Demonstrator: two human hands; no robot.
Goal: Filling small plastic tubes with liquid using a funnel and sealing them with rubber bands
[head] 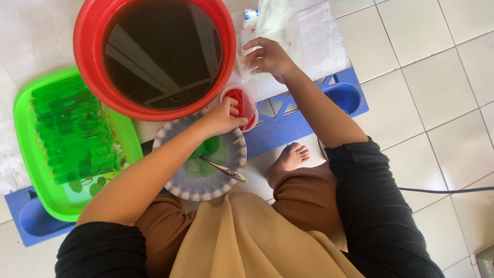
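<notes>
My left hand (222,117) rests its fingers on a small cup (241,102) holding a red plastic piece, at the rim of the big red bucket (87,67). My right hand (267,56) presses on a stack of clear plastic bags (272,20) lying on a white cloth (324,41). Just below the cup sits a striped plate (203,191) with green liquid and a metal spoon (224,169). The bucket is full of dark liquid.
A green tray (31,170) at the left carries several filled green ice tubes. Everything sits on a blue plastic crate lid (309,110) over white floor tiles. My bare foot (289,158) and knees are below; a black cable (447,190) runs right.
</notes>
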